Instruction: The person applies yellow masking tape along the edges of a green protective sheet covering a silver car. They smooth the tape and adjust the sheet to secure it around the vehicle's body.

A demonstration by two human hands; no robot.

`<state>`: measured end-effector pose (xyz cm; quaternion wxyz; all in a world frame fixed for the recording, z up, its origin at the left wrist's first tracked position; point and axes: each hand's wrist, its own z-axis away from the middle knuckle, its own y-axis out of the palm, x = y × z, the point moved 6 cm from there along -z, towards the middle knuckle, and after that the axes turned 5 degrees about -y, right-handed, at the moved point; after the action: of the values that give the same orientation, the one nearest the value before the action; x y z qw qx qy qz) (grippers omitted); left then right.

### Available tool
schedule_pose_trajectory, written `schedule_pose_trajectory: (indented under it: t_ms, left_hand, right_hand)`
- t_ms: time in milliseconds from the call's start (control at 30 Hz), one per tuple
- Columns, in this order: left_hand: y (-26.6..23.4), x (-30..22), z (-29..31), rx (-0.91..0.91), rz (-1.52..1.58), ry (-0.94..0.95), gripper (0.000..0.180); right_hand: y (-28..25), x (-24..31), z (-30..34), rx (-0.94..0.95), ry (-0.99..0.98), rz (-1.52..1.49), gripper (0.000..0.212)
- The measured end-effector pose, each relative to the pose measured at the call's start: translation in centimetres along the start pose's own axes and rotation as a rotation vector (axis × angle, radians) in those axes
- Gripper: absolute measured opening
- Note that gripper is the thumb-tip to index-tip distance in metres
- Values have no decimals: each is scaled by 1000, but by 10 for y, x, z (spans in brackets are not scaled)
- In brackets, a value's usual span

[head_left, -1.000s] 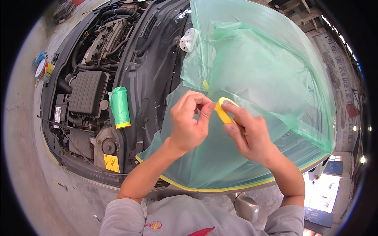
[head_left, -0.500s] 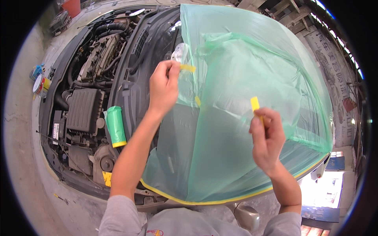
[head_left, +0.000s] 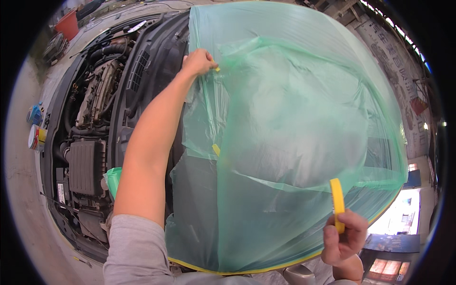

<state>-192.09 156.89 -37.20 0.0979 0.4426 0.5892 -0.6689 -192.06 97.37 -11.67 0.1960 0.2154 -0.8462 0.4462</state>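
Observation:
My left hand [head_left: 198, 62] reaches far over the car and pinches a short strip of yellow masking tape [head_left: 217, 69] against the edge of the green plastic film [head_left: 294, 118]. The film drapes over the windshield and roof in overlapping, wrinkled layers. Lower on a seam of it sits another small yellow tape piece [head_left: 216, 150]. At the near right, my right hand [head_left: 346, 237] grips a roll of yellow masking tape [head_left: 337, 202], raised above the film and seen nearly edge-on. Yellow tape also runs along the film's near border.
On the left lies the uncovered engine bay with its black engine cover box [head_left: 88, 166]. A green film roll [head_left: 113, 180] is partly hidden behind my left forearm. Paint cans [head_left: 37, 137] and a red bucket [head_left: 67, 24] stand on the floor beyond. A side mirror [head_left: 299, 274] sticks out near me.
My left hand has moved farther away and brought its tape strip down onto the film's edge. My right hand has moved nearer and to the right with the tape roll.

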Motion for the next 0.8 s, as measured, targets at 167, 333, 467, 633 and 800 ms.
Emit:
schedule_pose_trajectory:
  t_ms: [167,333,467,633,800]
  left_hand:
    - [-21,33,-33,-228,150,-162,33]
    - [-57,85,-52,-287,154,-180,34]
    - [-43,107,-53,-226,205,-162,31]
    - [-20,116,-42,-246,51,-184,28]
    - [-10,123,-35,-300,-92,-316,60]
  right_hand:
    - [-14,-12,2,41,52,63,38]
    - [-10,-30,-2,70,15,89,37]
    - [-6,-44,-1,30,4,53,36]
    - [-4,-52,3,56,-7,70,36]
    - [-2,-56,2,76,-2,35,34]
